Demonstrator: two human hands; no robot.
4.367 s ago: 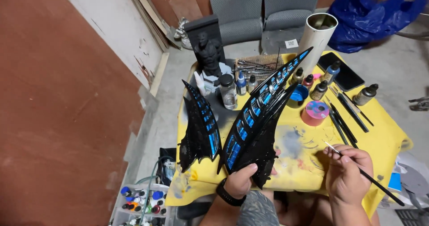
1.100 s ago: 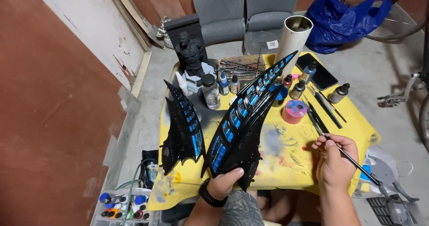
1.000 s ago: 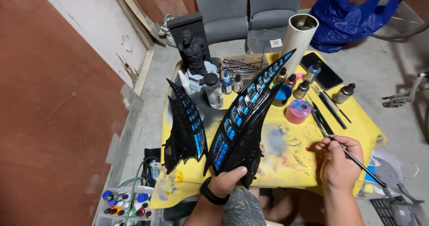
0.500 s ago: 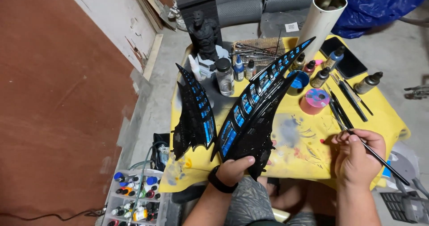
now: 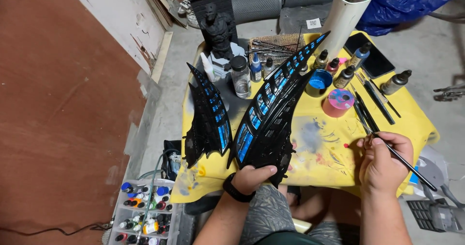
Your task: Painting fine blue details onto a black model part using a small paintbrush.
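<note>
Painting blue panels on a black wing piece

Left hand (image 5: 253,176) clamps the wing (image 5: 271,114) by its base on the yellow table (image 5: 411,124); right hand (image 5: 385,160) pinches a brush (image 5: 402,160) just beside it. I'd brace that wrist, go light.

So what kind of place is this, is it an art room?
Probably a home workshop or garage used for model painting. A yellow-covered table holds small paint bottles, the right hand holds a brush, and the floor is bare concrete.
</note>
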